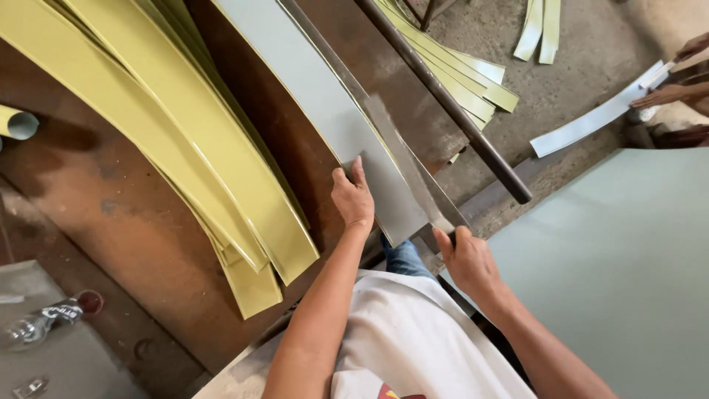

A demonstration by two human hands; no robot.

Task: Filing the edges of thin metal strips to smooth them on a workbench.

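**Sheet part-fed under the shear blade**

Both forearms reached up from the lower centre. At frame centre, the grey sheet [336,111] lay on the rusty bench [133,222], its near end under the blade [402,159]. Many yellow strips [185,125] were already piled to the left; sheet seemingly remained uncut. Left hand [353,198] pressed flat, fingers together; right hand [465,260] gripped the blade's end.

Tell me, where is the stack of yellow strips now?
In the head view, the stack of yellow strips lies on the rusty brown table, left of the left hand.
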